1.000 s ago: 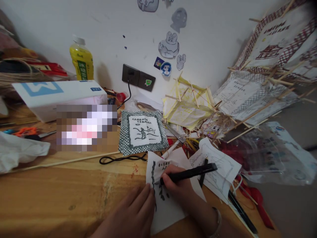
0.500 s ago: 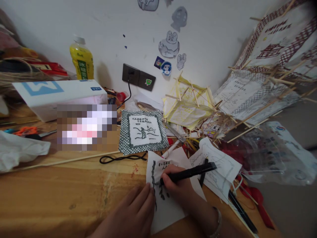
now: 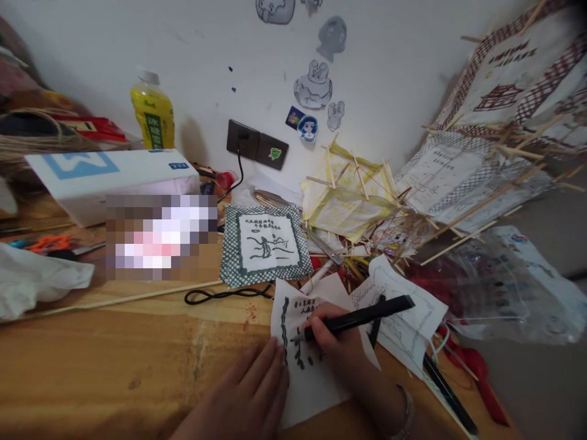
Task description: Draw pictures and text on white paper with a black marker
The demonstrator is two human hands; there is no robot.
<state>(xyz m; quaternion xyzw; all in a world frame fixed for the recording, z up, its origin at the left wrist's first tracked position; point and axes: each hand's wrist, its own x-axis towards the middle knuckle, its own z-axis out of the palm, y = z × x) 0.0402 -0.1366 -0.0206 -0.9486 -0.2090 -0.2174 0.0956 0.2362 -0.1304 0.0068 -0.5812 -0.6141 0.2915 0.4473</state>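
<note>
My right hand (image 3: 334, 339) grips a black marker pen (image 3: 358, 316), its grey tip at the drawing on a white sheet of paper (image 3: 312, 391). Dark wavy border strokes run down the sheet's left side, with small written characters at the top and leaf-like marks in the middle. Flat on the sheet's left edge rests my left hand (image 3: 257, 382), its fingers stretched out. Just beyond the sheet lies a finished-looking drawing (image 3: 266, 244) with a green cross-hatched border. To the right is another sheet with a faint pencil drawing (image 3: 403, 311).
A white box (image 3: 114, 177) and a yellow drink bottle (image 3: 153, 113) stand at the back left. Orange-handled scissors (image 3: 50, 244) lie at the left. Stick-and-paper lantern frames (image 3: 348, 195) crowd the right. A second black pen (image 3: 449, 394) lies near the right edge.
The marker's tip has moved slightly left and its rear end has swung up to the right. My left hand stays almost in place on the paper.
</note>
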